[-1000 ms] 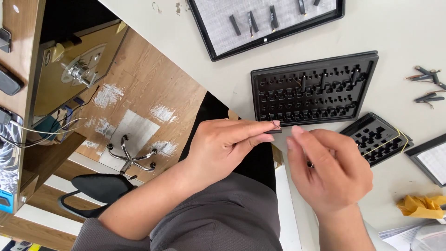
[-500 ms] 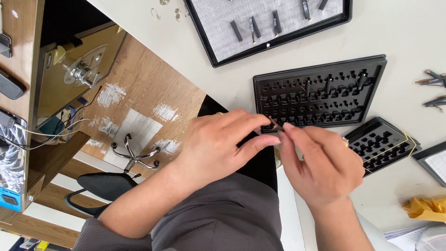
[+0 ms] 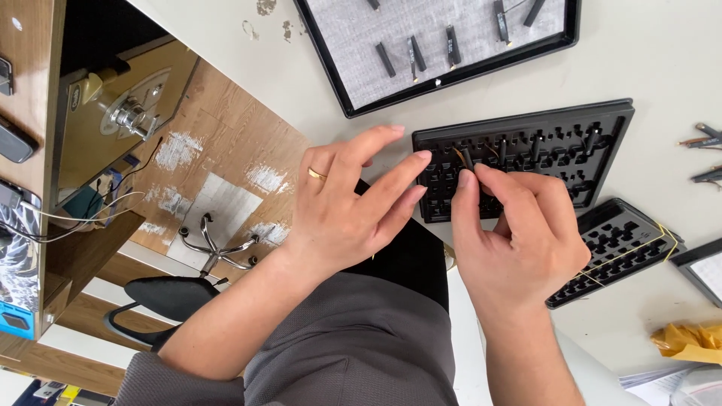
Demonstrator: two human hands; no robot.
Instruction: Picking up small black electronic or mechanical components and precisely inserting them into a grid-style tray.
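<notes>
Slotted tray (image 3: 571, 131): hands cover corner; mesh tray (image 3: 451, 75) just beyond.

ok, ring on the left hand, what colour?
Gold band on the left hand; head view shows it.

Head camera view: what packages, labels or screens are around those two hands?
Yellow crinkled bag: table's lower right edge.
White paper sheets: bottom right corner, below the bag.
Blue box: low on the left shelf, partly cut off.
No screens visible.
</notes>
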